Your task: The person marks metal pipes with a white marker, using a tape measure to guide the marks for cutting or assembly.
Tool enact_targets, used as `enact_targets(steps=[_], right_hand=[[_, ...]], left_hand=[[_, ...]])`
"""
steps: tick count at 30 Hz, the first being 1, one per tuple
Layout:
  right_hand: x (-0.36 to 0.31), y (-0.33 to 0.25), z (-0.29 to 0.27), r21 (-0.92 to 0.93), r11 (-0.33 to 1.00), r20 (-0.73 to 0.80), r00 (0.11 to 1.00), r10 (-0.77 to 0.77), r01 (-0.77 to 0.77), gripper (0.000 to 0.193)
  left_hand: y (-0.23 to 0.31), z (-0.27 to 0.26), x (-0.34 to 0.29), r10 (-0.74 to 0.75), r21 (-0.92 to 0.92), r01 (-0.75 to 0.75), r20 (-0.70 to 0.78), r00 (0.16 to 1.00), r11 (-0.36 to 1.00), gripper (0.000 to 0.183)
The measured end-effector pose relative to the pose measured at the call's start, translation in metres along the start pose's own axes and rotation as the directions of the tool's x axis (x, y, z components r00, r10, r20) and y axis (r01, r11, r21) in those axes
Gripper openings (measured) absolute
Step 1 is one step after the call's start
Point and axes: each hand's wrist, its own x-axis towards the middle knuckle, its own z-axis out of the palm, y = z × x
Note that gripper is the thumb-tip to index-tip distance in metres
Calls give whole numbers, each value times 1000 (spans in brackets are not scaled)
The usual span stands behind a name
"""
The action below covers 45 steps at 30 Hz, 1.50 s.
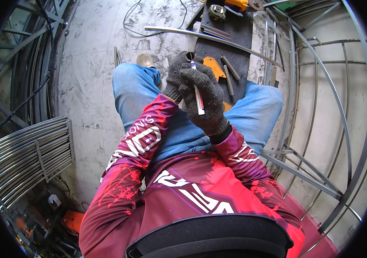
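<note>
My right hand (207, 94), in a dark grey knit glove, is closed around a white marker pen (199, 101) whose far end points at a short metal tube. That tube (190, 56) shows its round open end above my gloved left hand (176, 76), which is wrapped around it. Most of the tube is hidden by the gloves. Whether the pen touches the metal I cannot tell. Just right of my hands, an orange angular metal plate (214, 68) lies on a dark board (239, 56). Short metal bar pieces (228, 80) rest beside the plate.
A long metal tube (209, 38) lies across the board's far part. Beyond it are a tape measure (217, 13) and a yellow power tool (237, 4). A curved rack of shiny tubes (28, 155) stands at left, and a metal frame (342, 99) at right. A cable (127, 21) trails on the floor.
</note>
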Motion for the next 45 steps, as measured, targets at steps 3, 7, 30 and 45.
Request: enact_targets(steps=[3,7,30,45], right_hand=[[2,-2,-2,-7,1000,17,1000,-8,8,33],[1,0,0,41,999,11,1000,14,-15,34],[0,4,8,-22,999,-50,998,-24,23,32],[2,6,9,-48,998,-58,998,-39,36,30]], left_hand=[[5,-1,-1,45,42,-45,12,999,998,15],[14,-2,-1,-40,-111,45,44,998,993,12],[0,-3,-3,-120,7,120,66,991,993,14],[4,0,-1,-28,95,29,-13,1000,995,15]])
